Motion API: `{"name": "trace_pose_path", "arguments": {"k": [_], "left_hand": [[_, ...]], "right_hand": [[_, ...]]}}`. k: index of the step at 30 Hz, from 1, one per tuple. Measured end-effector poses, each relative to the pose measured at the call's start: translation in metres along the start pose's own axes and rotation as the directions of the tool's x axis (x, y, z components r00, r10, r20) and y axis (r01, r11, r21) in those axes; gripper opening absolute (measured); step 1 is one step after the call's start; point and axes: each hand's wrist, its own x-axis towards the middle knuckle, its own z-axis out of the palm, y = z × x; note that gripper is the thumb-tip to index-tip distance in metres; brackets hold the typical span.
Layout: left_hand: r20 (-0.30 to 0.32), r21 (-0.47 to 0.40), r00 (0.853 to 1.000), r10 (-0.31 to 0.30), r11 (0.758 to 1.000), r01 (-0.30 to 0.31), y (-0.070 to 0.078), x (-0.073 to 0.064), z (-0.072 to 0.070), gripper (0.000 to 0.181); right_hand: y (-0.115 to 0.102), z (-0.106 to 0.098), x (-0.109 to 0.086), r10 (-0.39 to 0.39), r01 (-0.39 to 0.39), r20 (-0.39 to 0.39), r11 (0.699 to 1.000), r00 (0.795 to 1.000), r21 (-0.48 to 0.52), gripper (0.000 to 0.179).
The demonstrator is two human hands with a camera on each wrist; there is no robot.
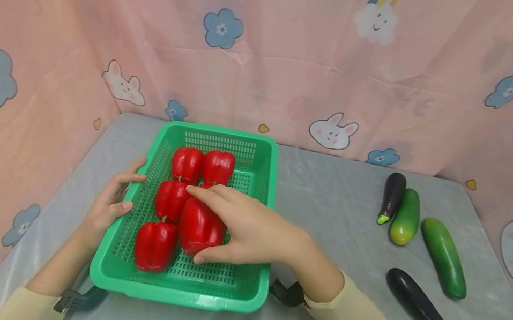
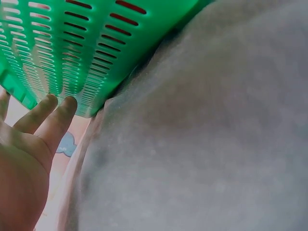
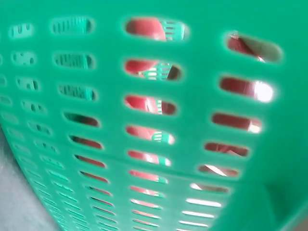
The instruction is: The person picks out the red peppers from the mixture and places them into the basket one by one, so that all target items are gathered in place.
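Note:
A green plastic basket (image 1: 176,296) with slotted walls holds several red bell peppers, such as one at the front left (image 1: 155,246). My right hand (image 1: 252,230) reaches over the basket's right side and grips a red bell pepper (image 1: 199,226) between thumb and fingers. Behind that pepper, another is mostly hidden by the hand. My left hand (image 1: 109,205) rests against the basket's left side; in the left wrist view its fingers (image 2: 60,118) lie fairly straight by the outer wall (image 2: 91,53). The right wrist view is filled by the slotted wall (image 3: 110,139), with red showing through.
To the right on the grey table cover (image 1: 329,202) lie a small dark eggplant (image 1: 393,194), a green-yellow cucumber-like vegetable (image 1: 406,217), a longer green one (image 1: 444,258) and a long eggplant (image 1: 424,309). A pink patterned cloth (image 1: 270,91) hangs behind and at both sides.

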Motion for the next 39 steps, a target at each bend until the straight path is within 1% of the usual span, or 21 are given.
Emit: {"name": "trace_pose_path", "arguments": {"k": [2, 10, 14, 20, 24, 27, 30, 32, 33, 36, 39], "left_hand": [[0.004, 0.008, 1.0, 0.012, 1.0, -0.012, 0.0, 0.0, 0.001, 0.049], [0.004, -0.005, 1.0, 0.009, 1.0, -0.009, 0.002, 0.001, 0.002, 0.048], [0.009, 0.014, 1.0, 0.021, 1.0, -0.021, 0.004, 0.002, 0.001, 0.048], [0.004, 0.026, 1.0, 0.007, 1.0, -0.008, 0.004, 0.002, 0.001, 0.048], [0.005, 0.004, 1.0, 0.013, 1.0, -0.013, 0.003, 0.001, 0.002, 0.049], [-0.004, -0.002, 1.0, -0.001, 1.0, 0.0, 0.001, 0.001, 0.002, 0.049], [-0.015, 0.009, 0.999, -0.029, 1.0, 0.029, 0.0, -0.001, 0.001, 0.05], [-0.017, 0.011, 0.999, -0.028, 1.0, 0.028, -0.001, -0.001, 0.0, 0.05], [-0.019, 0.011, 0.999, -0.037, 0.999, 0.037, 0.0, -0.001, 0.0, 0.05], [-0.019, 0.011, 0.999, -0.036, 0.999, 0.036, -0.001, -0.001, 0.0, 0.05], [-0.017, 0.001, 0.999, -0.03, 1.0, 0.03, 0.0, 0.0, 0.001, 0.05]], "right_hand": [[-0.001, 0.002, 0.0, 0.0, 0.0, 0.011, 1.0, 1.0, -0.012, 0.103], [-0.004, 0.012, -0.001, -0.012, 0.016, 0.061, 0.998, 0.998, -0.055, 0.102], [-0.006, 0.015, 0.0, -0.02, 0.025, 0.088, 0.997, 0.996, -0.067, 0.102], [-0.006, 0.02, 0.001, -0.021, 0.033, 0.128, 0.995, 0.992, -0.089, 0.101], [-0.004, 0.025, 0.003, -0.025, 0.04, 0.15, 0.994, 0.988, -0.104, 0.1], [-0.005, 0.029, 0.004, -0.025, 0.042, 0.155, 0.993, 0.988, -0.113, 0.1], [-0.006, 0.03, 0.004, -0.01, 0.03, 0.155, 0.992, 0.988, -0.125, 0.1], [-0.007, 0.031, 0.004, 0.005, 0.018, 0.156, 0.99, 0.988, -0.141, 0.1], [-0.007, 0.031, 0.004, 0.015, 0.009, 0.16, 0.989, 0.987, -0.148, 0.1], [-0.006, 0.034, 0.004, 0.041, -0.007, 0.177, 0.982, 0.983, -0.189, 0.099], [-0.006, 0.037, 0.005, 0.046, 0.0, 0.188, 0.972, 0.981, -0.237, 0.098]]}}
